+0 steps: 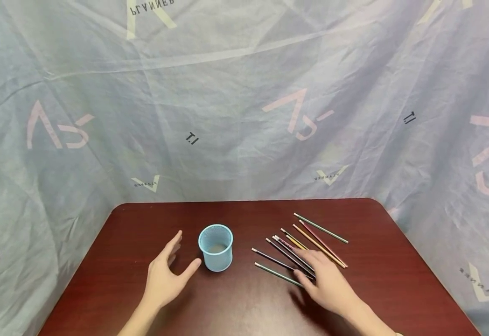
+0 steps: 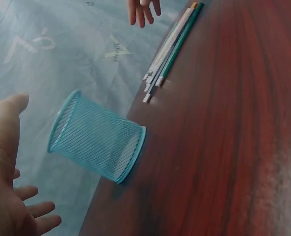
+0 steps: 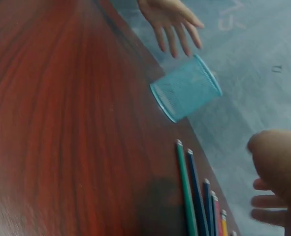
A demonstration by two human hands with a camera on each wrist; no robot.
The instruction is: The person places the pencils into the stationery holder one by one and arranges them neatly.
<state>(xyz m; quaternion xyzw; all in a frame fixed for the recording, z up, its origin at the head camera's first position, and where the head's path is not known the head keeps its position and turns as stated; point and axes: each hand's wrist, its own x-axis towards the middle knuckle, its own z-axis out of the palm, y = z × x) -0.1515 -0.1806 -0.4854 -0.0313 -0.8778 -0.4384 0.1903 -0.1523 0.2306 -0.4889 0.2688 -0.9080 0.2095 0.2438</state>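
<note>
A light blue mesh pencil cup (image 1: pixel 216 249) stands upright near the middle of the table, with nothing seen inside it. My left hand (image 1: pixel 165 275) is just left of the cup, thumb and fingers spread and apart from it. Several pencils (image 1: pixel 320 227) lie loosely fanned on the right side, in green, dark, yellow and red. Over their near ends hovers my right hand (image 1: pixel 322 280), its fingers extended. In the right wrist view, a gap shows between that hand (image 3: pixel 273 182) and the pencils (image 3: pixel 184 189). The hand hides part of several pencils in the head view.
The dark red-brown wooden table (image 1: pixel 236 308) has rounded far corners. A grey printed cloth (image 1: pixel 227 140) hangs behind it and along both sides.
</note>
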